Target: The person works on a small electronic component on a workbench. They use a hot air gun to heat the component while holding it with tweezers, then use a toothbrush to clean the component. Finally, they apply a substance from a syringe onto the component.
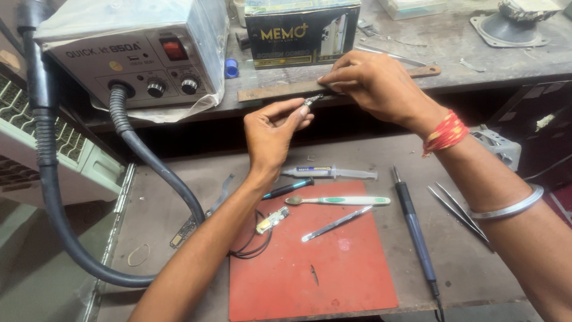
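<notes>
- Far left on the raised shelf, a grey hot-air rework station (137,56) stands with two knobs and a red switch; its thick black hose (50,197) loops down over the lower surface (167,197).
- Beside the hose lie a narrow circuit strip (183,231) and a rubber band (138,255).
- Left hand (271,134) is raised above the red mat (333,262), fingers (295,113) pinched shut on a tiny metal part (312,100), held just below the shelf edge.
- On the mat lie a small circuit board (271,220) with black wires, a white and green toothbrush (338,201) and a flat metal tool (336,223); a syringe of paste (330,173) lies just above the mat.
- Right hand (372,83) rests on a wooden strip (339,84) on the shelf, fingers closed at the part's other end; how firmly they grip it cannot be told.
- Behind it stands a dark box (302,33).
- Right of the mat lie a soldering iron (414,229) and tweezers (459,211).
</notes>
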